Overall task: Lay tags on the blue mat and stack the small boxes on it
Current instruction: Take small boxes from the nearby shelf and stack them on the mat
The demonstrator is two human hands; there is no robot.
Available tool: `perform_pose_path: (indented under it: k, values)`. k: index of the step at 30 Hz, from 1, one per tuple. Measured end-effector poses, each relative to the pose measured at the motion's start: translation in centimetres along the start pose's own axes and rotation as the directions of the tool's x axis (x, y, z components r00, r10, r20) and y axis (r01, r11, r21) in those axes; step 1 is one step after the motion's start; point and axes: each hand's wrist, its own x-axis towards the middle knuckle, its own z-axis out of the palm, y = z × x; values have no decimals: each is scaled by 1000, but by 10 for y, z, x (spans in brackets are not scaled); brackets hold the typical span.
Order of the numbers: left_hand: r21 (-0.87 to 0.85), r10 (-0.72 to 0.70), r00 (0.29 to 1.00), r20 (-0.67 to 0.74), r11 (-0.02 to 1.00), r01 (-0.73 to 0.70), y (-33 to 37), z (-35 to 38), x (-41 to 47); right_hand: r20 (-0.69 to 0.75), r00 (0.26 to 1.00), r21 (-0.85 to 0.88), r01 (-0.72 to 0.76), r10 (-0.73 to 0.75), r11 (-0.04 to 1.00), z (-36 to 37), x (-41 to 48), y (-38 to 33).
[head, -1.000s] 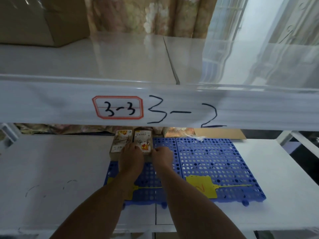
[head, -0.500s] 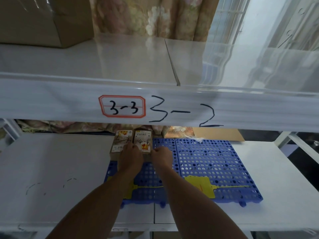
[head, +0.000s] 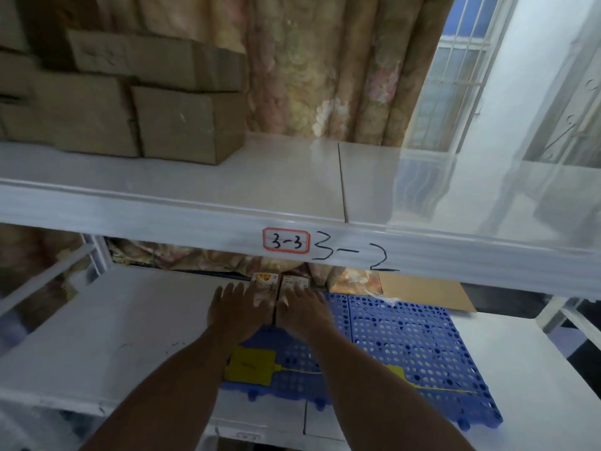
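A perforated blue mat (head: 406,340) lies on the lower white shelf. Two small boxes (head: 279,283) stand side by side at the mat's far left corner, mostly covered by my hands. My left hand (head: 239,307) lies flat, fingers spread, on the left box. My right hand (head: 300,309) lies flat on the right box. A yellow tag (head: 252,367) rests on the mat's near left part, between my forearms. A second yellow tag (head: 398,374) shows at the right of my right forearm, its thin tail running right.
The upper shelf's front rail (head: 422,252), marked 3-3 and 3-2, hangs just above the boxes. Brown cartons (head: 130,102) sit on the upper shelf at left. A flat cardboard sheet (head: 419,294) lies behind the mat. A flowered curtain (head: 325,70) backs the shelves.
The camera has tilted up and right, showing more of the upper shelf. Both hands have slid forward and flattened on top of the two boxes.
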Motion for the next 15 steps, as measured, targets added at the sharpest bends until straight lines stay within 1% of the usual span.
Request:
perform_pose_path:
  k: [3,5,8,10,12,15]
  values:
    - [-7,-64,998,5,998,64,-25,-36,-22,43,998,-54,46,-44,997,-19,-5,-30]
    - [-27,-68,998,13,997,69,-45,-56,-38,60,996,-58,66,-63,996,-32,-14,-53]
    - [-44,-69,996,-58,997,67,-79,-84,-60,34,997,-32,76,-75,997,-48,-32,-91]
    - [-40,-63,993,-104,997,59,-103,-102,-77,42,996,-44,85,-83,995,-55,-44,-120]
    - [-32,-74,988,-132,997,70,-129,-121,-95,48,994,-34,101,-99,994,-64,-60,-154]
    - [-18,-76,985,-154,997,74,-172,-151,-127,-1,989,4,146,-146,989,-76,-89,-208]
